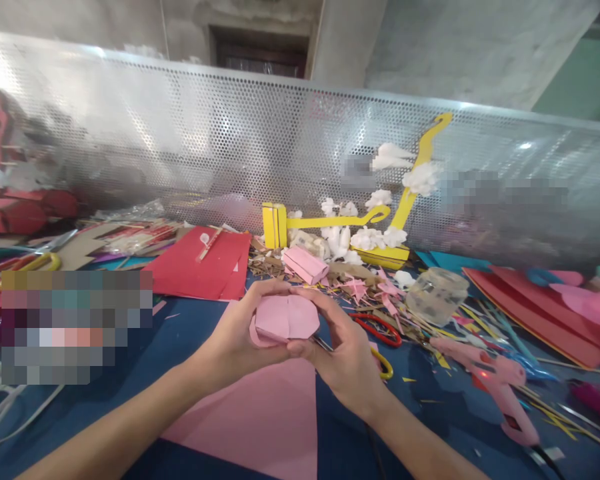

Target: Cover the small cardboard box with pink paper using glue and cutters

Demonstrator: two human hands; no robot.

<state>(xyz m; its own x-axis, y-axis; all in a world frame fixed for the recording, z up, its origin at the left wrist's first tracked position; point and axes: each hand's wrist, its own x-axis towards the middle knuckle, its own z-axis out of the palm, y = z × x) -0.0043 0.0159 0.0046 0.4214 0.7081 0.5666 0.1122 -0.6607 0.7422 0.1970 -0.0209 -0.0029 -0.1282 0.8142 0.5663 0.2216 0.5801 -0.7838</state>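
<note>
Between both hands I hold a small pink paper box with rounded corners, just above the table. My left hand wraps round its left side, the thumb along the lower edge. On the right side, my right hand grips it with fingers curled behind and thumb at the lower right corner. A sheet of pink paper lies flat below the hands. Scissors with red and yellow handles rest partly hidden behind my right hand. Another pink paper piece, folded into a block, sits just beyond.
A pink hot glue gun lies at the right with its cord. Yellow paper shapes with white fluff lean by the perforated metal panel. Red sheets, paper scraps and a clear tape roll cover the back of the blue table.
</note>
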